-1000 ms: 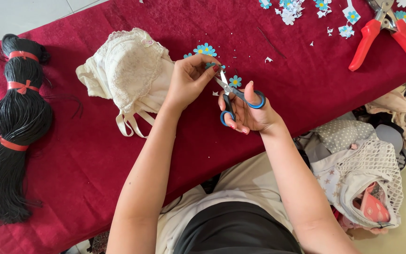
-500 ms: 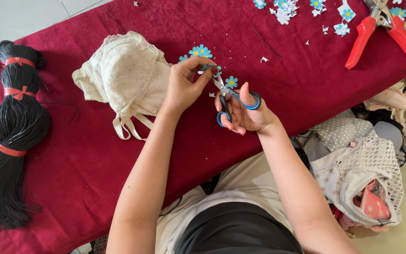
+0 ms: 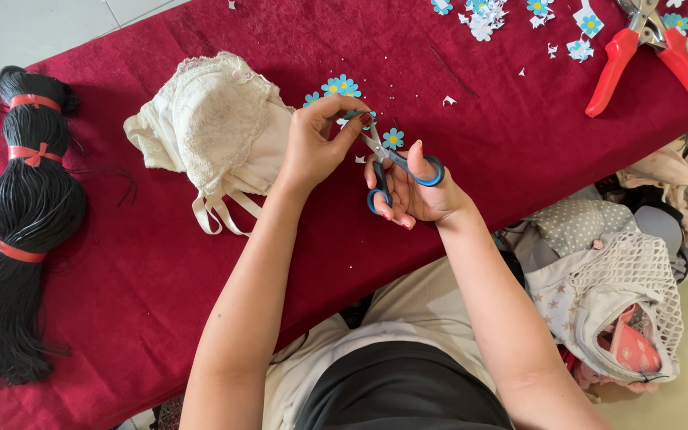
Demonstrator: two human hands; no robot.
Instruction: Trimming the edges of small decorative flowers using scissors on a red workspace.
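My right hand [image 3: 416,191] grips small blue-handled scissors [image 3: 396,163], thumb and fingers through the loops, blades pointing up-left. My left hand [image 3: 316,147] pinches a small blue paper flower [image 3: 357,116] at the blade tips. Both hands hover over a dark red cloth [image 3: 201,334] covering the table. Loose blue flowers with yellow centres [image 3: 341,86] lie just beyond my left hand, and one more flower [image 3: 392,138] sits beside the scissors.
A cream lace garment [image 3: 209,131] lies left of my hands. A bundle of black cord tied with red bands [image 3: 17,231] is at far left. Red-handled pliers [image 3: 650,52] and several cut flowers [image 3: 483,16] lie at the top right. A fabric pile [image 3: 623,279] sits at right.
The view has shifted slightly; my hands hold the same pose at the flower, and the scissors stay at its edge with little visible motion.
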